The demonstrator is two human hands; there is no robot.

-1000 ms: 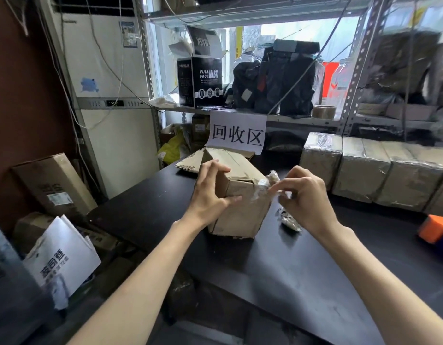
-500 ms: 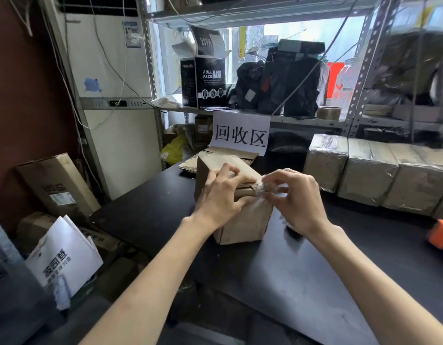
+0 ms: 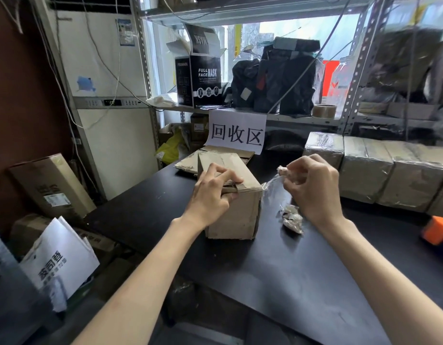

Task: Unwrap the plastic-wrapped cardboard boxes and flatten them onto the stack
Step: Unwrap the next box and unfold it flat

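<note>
on the black table (image 3: 290, 270), near the flattened stack (image 3: 188, 163), my left hand (image 3: 215, 195) grips the cardboard box (image 3: 237, 215) while my right hand (image 3: 312, 189), apart, pinches the plastic wrap (image 3: 281, 171); i'd pull steadily sideways.

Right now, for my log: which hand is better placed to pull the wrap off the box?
Right. The right hand pinches the plastic wrap stretched off the cardboard box; the left hand grips its top edge, steadying it.
</note>
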